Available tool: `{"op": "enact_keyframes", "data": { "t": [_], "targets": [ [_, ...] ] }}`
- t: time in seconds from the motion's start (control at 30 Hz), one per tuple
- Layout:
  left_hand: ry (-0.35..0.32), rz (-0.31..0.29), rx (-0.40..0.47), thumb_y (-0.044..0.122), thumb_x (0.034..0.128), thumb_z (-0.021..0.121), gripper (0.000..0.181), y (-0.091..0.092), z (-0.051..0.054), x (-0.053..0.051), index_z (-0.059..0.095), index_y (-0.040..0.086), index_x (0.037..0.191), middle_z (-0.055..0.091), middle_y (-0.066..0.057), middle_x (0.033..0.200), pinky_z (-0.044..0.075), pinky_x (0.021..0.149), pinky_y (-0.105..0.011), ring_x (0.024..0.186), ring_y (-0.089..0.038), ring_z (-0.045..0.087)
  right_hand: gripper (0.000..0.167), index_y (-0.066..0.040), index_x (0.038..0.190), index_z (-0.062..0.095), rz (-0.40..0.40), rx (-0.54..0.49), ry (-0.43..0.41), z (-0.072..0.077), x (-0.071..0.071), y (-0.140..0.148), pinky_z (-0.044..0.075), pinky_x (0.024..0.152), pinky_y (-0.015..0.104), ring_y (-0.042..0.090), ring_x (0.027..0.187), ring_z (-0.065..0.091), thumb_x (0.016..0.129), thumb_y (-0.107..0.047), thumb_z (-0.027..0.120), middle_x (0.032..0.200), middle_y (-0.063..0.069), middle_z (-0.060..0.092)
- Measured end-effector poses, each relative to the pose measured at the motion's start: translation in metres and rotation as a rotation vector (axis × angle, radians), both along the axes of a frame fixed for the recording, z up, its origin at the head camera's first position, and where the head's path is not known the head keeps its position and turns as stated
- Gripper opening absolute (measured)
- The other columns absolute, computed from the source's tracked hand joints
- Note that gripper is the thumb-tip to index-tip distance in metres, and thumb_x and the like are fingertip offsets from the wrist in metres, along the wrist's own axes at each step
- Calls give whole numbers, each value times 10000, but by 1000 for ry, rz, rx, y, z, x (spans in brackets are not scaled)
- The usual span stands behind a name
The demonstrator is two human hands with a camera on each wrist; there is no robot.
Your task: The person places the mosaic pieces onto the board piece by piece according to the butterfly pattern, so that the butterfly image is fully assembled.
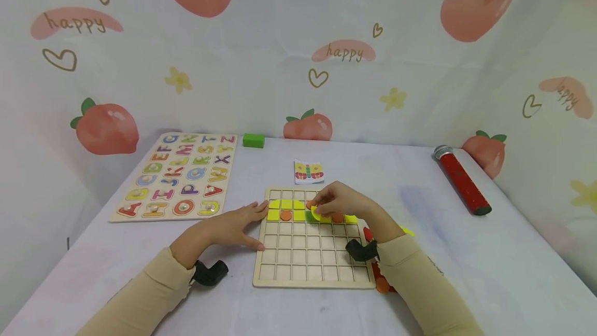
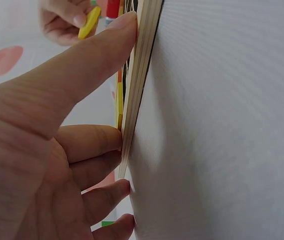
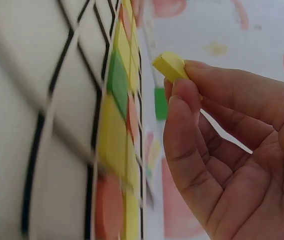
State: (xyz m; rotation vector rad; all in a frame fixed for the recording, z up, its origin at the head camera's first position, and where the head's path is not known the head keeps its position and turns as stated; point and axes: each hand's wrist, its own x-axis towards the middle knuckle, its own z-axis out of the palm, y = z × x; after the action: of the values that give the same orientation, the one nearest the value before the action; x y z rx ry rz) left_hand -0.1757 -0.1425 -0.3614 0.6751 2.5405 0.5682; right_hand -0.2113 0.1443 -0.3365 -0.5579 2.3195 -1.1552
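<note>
A wooden grid board (image 1: 298, 258) lies on the table, with yellow, orange and green pieces in its upper rows. My right hand (image 1: 347, 204) is over those rows, pinching a yellow piece (image 3: 172, 66) between thumb and fingers; the right wrist view shows this piece raised off the board. Along the board's left edge rests my left hand (image 1: 228, 227), thumb and fingers spread, fingertips touching the edge (image 2: 140, 65). A green piece (image 3: 116, 77) sits in the grid below the held piece. Behind the board lies a small card (image 1: 308, 171) with a butterfly picture.
An alphabet board (image 1: 174, 178) lies at the left, with a green block (image 1: 254, 140) beside its top corner. Far right is a red microphone (image 1: 463, 180). Red, orange (image 1: 382, 285) and yellow pieces lie by the grid board's right edge, partly under my right forearm.
</note>
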Motion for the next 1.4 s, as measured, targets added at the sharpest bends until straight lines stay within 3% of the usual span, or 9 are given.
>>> {"op": "enact_keyframes", "data": {
  "t": [0.17, 0.43, 0.6, 0.97, 1.4],
  "targets": [
    [-3, -2, -7, 528, 724, 719, 967, 0, 1, -1, 245, 161, 1483, 134, 12, 1575, 165, 1164, -484, 1461, -260, 77, 160, 40, 962, 671, 53, -25, -11, 0, 1, -29, 571, 688, 289, 140, 678, 648, 851, -74, 660, 807, 89, 688],
    [-14, -19, 5, 527, 727, 716, 963, -1, 2, -1, 247, 157, 1482, 132, 9, 1575, 165, 1163, -490, 1460, -270, 75, 106, 36, 884, 648, 43, -65, -84, -7, -3, -65, 575, 673, 278, 115, 625, 638, 825, -44, 683, 712, 32, 658],
    [-10, -30, 10, 523, 733, 715, 946, -2, 2, -1, 271, 139, 1475, 138, -4, 1576, 173, 1156, -504, 1458, -287, 76, 93, 46, 872, 658, 64, -72, -71, -12, -4, -80, 552, 627, 226, 91, 599, 604, 815, -23, 684, 700, 20, 646],
    [-8, -45, 25, 519, 739, 710, 961, -3, 4, 0, 251, 112, 1479, 139, -40, 1575, 174, 1150, -517, 1452, -315, 78, 65, -36, 791, 707, 43, 69, 105, -22, -1, -90, 422, 587, 162, 64, 617, 509, 784, -93, 737, 681, -17, 636],
    [-1, -44, 33, 500, 743, 717, 962, -2, 5, -1, 242, 106, 1481, 155, -55, 1571, 176, 1150, -517, 1450, -322, 93, 126, -23, 725, 649, 10, 51, 81, -24, 3, -93, 465, 516, 175, 72, 524, 538, 778, -88, 743, 618, -13, 580]
  ]
}}
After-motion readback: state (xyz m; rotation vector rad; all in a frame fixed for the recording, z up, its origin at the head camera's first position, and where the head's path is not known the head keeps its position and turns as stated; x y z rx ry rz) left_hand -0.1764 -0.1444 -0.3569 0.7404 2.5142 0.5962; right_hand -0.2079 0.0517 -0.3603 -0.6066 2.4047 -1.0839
